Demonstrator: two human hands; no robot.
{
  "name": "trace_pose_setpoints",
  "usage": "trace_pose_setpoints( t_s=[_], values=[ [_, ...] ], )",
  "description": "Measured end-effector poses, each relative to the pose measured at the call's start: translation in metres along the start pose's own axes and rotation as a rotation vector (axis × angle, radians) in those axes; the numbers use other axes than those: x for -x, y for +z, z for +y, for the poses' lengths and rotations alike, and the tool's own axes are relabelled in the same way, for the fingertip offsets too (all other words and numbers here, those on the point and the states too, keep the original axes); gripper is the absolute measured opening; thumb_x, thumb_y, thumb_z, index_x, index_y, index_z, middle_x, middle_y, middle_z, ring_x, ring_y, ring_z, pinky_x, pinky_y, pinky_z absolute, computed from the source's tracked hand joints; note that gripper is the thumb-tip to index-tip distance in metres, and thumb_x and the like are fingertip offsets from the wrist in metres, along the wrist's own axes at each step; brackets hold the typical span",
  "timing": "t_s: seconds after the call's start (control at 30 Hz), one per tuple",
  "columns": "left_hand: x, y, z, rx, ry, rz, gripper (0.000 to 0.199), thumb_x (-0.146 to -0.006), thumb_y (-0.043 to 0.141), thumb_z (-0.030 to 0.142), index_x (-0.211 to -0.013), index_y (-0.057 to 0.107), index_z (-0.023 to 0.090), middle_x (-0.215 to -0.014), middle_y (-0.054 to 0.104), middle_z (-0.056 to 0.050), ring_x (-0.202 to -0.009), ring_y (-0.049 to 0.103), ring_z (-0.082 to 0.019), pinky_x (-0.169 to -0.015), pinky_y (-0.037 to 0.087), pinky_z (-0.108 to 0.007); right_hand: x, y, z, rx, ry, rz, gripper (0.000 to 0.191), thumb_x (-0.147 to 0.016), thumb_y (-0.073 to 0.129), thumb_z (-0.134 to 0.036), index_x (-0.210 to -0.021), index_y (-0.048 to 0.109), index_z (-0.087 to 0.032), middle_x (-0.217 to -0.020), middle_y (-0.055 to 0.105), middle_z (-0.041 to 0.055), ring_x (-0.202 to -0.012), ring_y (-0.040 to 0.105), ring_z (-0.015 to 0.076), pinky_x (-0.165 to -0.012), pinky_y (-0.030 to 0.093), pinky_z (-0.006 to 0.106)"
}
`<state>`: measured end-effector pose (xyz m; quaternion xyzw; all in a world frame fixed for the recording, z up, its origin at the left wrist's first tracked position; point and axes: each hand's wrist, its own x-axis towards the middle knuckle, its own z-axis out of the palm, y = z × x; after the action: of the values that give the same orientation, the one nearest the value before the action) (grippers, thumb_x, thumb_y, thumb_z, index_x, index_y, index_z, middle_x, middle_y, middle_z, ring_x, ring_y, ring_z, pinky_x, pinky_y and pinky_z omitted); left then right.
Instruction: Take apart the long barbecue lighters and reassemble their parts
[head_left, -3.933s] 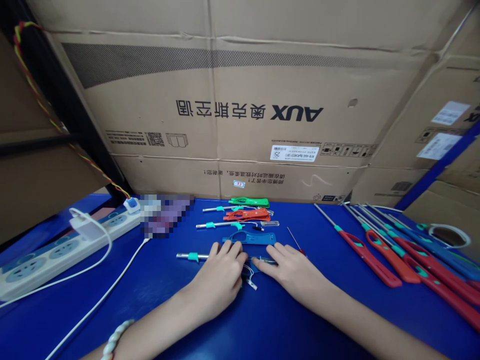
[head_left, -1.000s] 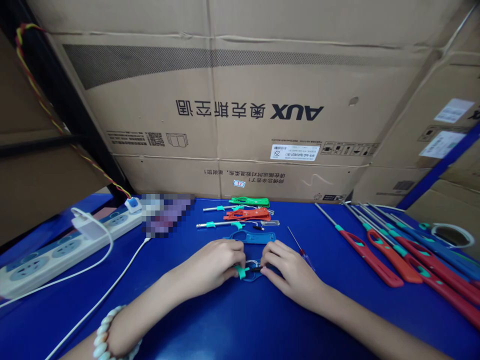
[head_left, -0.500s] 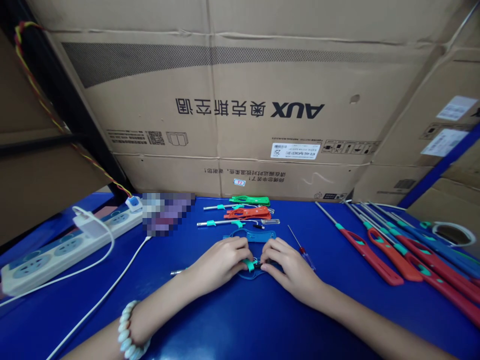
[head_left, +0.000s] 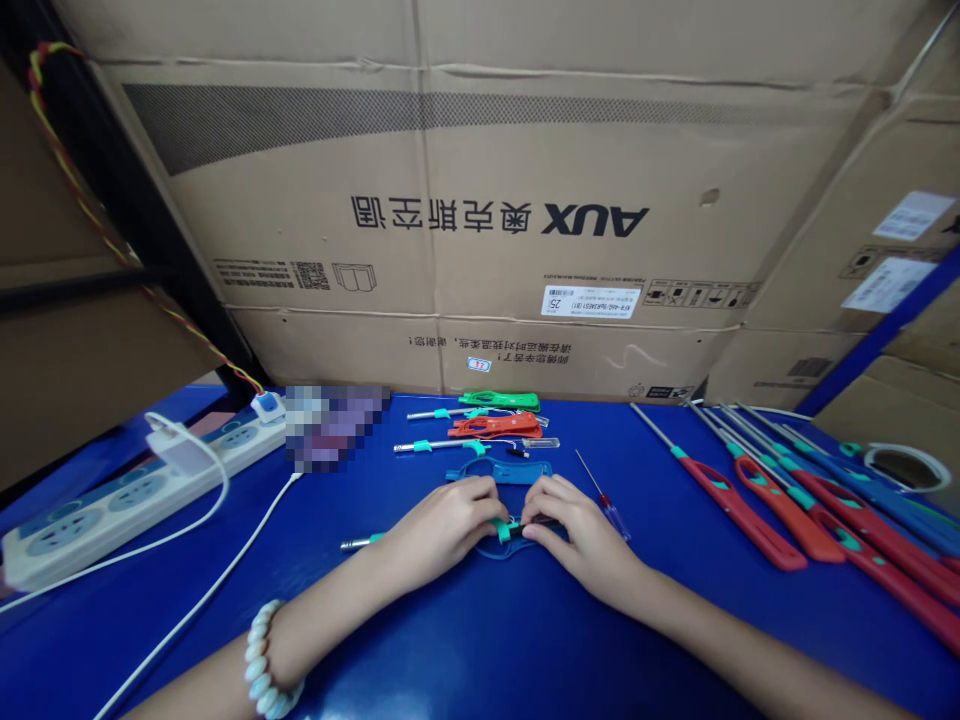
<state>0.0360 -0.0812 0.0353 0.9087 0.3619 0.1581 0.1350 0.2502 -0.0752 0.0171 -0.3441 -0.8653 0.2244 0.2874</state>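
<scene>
My left hand [head_left: 459,520] pinches a small teal-green piece [head_left: 504,530] over a blue handle shell [head_left: 495,548] on the table. A metal tube [head_left: 355,545] sticks out to the left from under that hand. Just right of the green piece, my right hand [head_left: 574,525] has its thumb and fingers closed on a small black part [head_left: 527,529]. Another blue shell [head_left: 517,471] lies right behind both hands. Farther back rest an orange-red shell [head_left: 499,428] and a green shell [head_left: 514,401], each with a metal tube beside it.
A screwdriver [head_left: 604,499] lies right of my right hand. Several long lighters [head_left: 742,505] spread over the right side. At the left are a white power strip [head_left: 97,525] and a white cable [head_left: 225,572]. A large cardboard box [head_left: 480,150] stands behind the table.
My left hand has shifted very slightly left, baring a bit more of the metal tube's green end. My right hand has barely moved.
</scene>
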Motion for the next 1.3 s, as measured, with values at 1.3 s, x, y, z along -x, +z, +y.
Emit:
trace_pose_setpoints(
  t_s=[1.3],
  values=[
    [0.0014,0.0004,-0.0030,0.005,0.037,0.053,0.027,-0.092,0.043,0.005,-0.101,0.066,0.015,-0.090,0.063,-0.006,-0.080,0.062,-0.016,-0.073,0.050,-0.025,0.0015,0.0005,-0.0024,0.031,-0.016,-0.008,0.010,-0.088,0.058,-0.012,-0.081,0.058,-0.020,-0.087,0.057,0.0023,-0.087,0.054,0.0183,-0.076,0.045,0.031]
  ],
)
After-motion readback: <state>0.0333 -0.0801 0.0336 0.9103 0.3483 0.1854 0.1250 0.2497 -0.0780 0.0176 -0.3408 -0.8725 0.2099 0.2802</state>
